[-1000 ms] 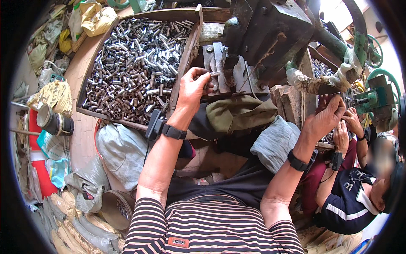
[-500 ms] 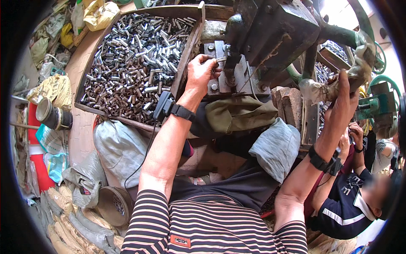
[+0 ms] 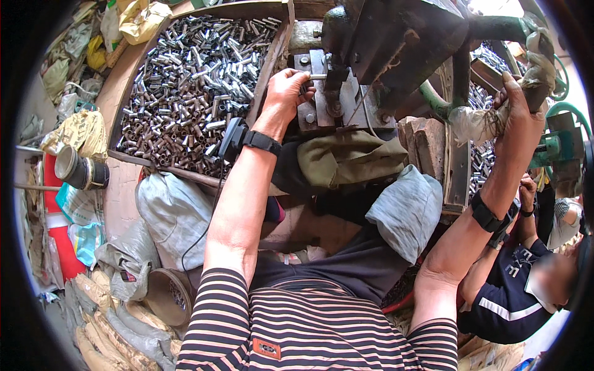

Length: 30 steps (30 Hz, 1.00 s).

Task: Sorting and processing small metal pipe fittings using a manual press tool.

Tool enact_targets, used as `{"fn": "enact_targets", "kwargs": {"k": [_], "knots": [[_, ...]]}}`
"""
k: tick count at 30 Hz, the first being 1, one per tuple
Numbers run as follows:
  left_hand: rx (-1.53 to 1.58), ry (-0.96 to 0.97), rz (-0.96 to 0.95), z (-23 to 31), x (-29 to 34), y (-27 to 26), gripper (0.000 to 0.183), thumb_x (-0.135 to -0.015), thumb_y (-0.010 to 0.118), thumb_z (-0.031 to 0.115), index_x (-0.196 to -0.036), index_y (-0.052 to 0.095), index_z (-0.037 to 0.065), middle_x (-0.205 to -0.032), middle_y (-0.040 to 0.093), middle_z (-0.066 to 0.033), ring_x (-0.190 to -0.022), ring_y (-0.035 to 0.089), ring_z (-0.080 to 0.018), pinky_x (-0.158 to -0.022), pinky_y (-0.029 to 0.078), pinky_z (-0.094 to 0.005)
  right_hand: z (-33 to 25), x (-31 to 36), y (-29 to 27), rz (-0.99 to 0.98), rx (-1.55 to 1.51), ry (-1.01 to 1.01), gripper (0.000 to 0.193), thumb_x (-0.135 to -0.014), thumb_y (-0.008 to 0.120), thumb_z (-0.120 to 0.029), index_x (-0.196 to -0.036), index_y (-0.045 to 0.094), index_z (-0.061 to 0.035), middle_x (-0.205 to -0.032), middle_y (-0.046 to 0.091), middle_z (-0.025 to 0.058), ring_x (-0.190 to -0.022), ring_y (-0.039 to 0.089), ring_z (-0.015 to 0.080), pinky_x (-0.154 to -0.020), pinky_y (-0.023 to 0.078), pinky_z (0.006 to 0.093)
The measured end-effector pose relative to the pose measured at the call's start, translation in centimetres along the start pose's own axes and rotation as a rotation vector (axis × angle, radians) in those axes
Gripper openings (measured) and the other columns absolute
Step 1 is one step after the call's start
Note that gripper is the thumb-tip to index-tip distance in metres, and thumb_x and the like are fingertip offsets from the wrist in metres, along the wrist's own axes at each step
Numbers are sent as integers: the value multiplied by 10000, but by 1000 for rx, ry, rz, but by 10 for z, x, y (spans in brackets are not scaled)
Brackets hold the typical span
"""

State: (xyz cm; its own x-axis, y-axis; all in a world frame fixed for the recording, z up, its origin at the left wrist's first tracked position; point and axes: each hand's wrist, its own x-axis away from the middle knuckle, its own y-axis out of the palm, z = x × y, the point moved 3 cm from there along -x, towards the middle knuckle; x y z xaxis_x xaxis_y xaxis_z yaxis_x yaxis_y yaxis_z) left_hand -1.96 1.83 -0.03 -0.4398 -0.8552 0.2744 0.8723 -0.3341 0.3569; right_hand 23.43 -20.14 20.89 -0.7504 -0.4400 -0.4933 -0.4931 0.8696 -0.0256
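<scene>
My left hand [image 3: 286,94] is closed in a pinch on a small metal tube [image 3: 317,76]. The tube's far end meets the dark tooling [image 3: 336,79] of a heavy press [image 3: 402,40]. Bolted steel plates [image 3: 349,99] lie under that tooling. To the right, my right hand [image 3: 520,105] is wrapped round the press lever [image 3: 540,59], a curved green bar bound in pale plastic and cloth. Its fingers are partly hidden behind the bar.
A wooden tray [image 3: 263,80] heaped with short metal tubes [image 3: 198,80] stands left of the press. An olive cloth [image 3: 352,157] hangs below the plates, beside wooden blocks [image 3: 422,145]. At the right edge a co-worker [image 3: 507,297] sits close to my right arm.
My right hand and the lever have swung to the right and away from me. My left hand has shifted slightly left, and more of the tube shows beyond its fingers.
</scene>
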Motion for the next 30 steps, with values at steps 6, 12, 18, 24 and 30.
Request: {"fn": "enact_targets", "kwargs": {"k": [6, 12, 18, 24, 30], "knots": [[-52, -13, 116, -1, -10, 4, 126, -884, 604, 124, -925, 578, 8, -808, 592, -60, -657, 608, -146, -589, 547, -259, 1, 1, -1, -11, 47, -1, 121, -808, 682, -70, -885, 634, 11, -702, 598, 26, -587, 529, 78, -544, 410, 214], [-173, 53, 56, 2, 1, 25, 178, -921, 563, 167, -967, 590, -2, -829, 604, -54, -649, 611, -138, -578, 542, -254, 7, 4, 2, 17, 27, -34, 120, -791, 693, -108, -805, 645, 2, -689, 614, 31, -568, 524, 77, -555, 400, 214], [-975, 382, 81, 10, -12, 32, 254, -896, 544, 178, -970, 608, -57, -747, 641, -129, -635, 627, -129, -551, 517, -309, 61, 51, 16, 241, -115, -79, 134, -817, 659, -75, -881, 594, 23, -697, 628, 67, -603, 590, 121, -565, 451, 245], [-890, 281, -29, 18, -17, 9, 227, -886, 574, 214, -919, 605, -9, -685, 558, -45, -550, 511, -114, -490, 416, -290, 40, 43, 11, 42, -119, 19, 77, -816, 669, -50, -840, 621, 5, -680, 605, 34, -574, 565, 104, -566, 446, 240], [-138, -30, 11, 16, 0, 8, 201, -916, 561, 172, -1037, 518, 17, -940, 580, -69, -730, 612, -159, -589, 532, -272, 11, 20, 3, -5, -111, 87, 80, -811, 683, -70, -814, 634, -7, -690, 611, 34, -566, 549, 99, -544, 433, 238]]}}
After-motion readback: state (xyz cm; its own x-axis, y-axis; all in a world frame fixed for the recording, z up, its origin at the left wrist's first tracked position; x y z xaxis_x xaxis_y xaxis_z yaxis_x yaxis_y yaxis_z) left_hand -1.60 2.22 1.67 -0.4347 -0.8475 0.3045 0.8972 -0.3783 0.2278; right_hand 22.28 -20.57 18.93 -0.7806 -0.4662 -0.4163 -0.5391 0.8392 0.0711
